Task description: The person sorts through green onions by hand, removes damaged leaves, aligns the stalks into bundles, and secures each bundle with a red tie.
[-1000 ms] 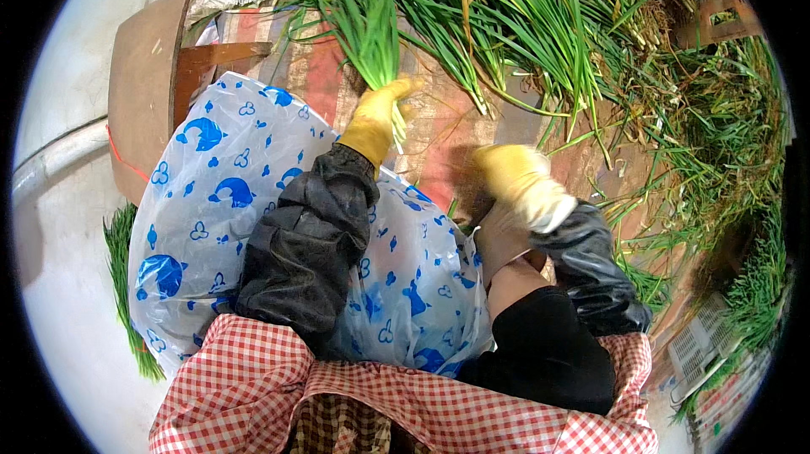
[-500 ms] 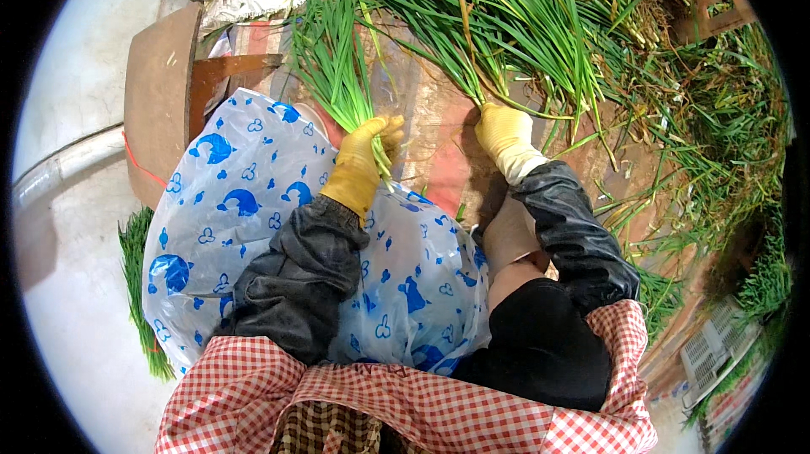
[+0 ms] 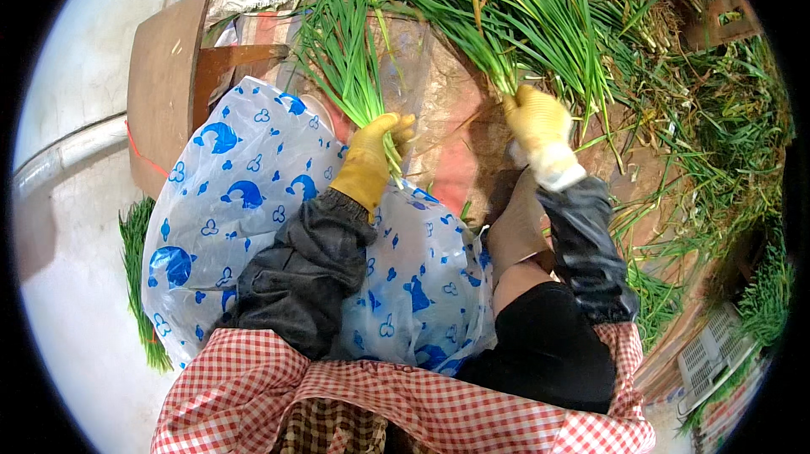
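My left hand [image 3: 369, 154], in a yellow rubber glove, is closed around the pale lower stems of a bunch of green chives [image 3: 354, 74]. The leaves of that bunch fan away from me over the ground cloth, and a few stem ends stick out below the fist. To the right, my gloved right hand [image 3: 540, 123] is closed at the stem ends of more chives [image 3: 494, 57], which lie at the near edge of a large heap of long chives [image 3: 540, 7]. Motion blurs its fingers a little.
A clear plastic sheet with blue dolphins [image 3: 245, 194] covers my lap. Beside it on the left stand a brown board [image 3: 164, 91] and a tied chive bundle [image 3: 139, 277]. Loose trimmings [image 3: 717, 133] litter the right side, near a pale slotted crate [image 3: 713, 353].
My right hand has moved right and slightly away from me, its chives shifting with it. The left hand keeps its bunch and has barely shifted.
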The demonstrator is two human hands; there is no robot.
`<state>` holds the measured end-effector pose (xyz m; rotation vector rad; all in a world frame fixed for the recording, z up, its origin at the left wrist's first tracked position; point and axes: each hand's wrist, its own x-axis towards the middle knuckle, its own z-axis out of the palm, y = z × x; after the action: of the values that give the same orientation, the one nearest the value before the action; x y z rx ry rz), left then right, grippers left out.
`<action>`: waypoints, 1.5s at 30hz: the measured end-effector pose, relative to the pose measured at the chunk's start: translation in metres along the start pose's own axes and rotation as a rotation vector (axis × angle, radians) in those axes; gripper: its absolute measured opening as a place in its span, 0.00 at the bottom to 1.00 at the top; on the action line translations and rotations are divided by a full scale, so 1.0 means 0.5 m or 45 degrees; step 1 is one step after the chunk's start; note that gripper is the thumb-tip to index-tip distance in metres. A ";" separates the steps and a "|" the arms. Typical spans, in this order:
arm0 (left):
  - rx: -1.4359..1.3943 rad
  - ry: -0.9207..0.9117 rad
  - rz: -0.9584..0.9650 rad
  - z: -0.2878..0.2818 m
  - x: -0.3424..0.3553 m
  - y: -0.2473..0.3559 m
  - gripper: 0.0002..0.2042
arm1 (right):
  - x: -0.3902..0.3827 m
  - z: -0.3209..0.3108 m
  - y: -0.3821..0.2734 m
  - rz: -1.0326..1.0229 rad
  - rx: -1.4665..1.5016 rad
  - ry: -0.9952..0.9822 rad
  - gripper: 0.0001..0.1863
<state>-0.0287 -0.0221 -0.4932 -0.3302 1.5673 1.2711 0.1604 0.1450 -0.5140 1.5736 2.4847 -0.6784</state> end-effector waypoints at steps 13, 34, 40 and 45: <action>-0.002 -0.154 -0.202 0.018 -0.026 -0.010 0.11 | -0.149 -0.004 -0.131 -0.522 0.683 -0.255 0.15; 0.151 -0.195 -0.077 0.036 -0.028 0.034 0.13 | -0.156 0.027 -0.141 -0.917 0.160 -0.220 0.08; 0.209 0.156 0.811 0.050 -0.037 0.136 0.08 | -0.207 0.078 -0.080 -0.945 -0.040 -1.020 0.18; 0.150 0.073 0.188 -0.033 -0.011 0.092 0.11 | -0.062 0.045 -0.072 -0.225 0.173 -0.324 0.23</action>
<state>-0.0690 -0.0196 -0.4653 -0.1799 1.7338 1.2844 0.1395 0.0965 -0.5125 1.2239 2.4481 -1.0231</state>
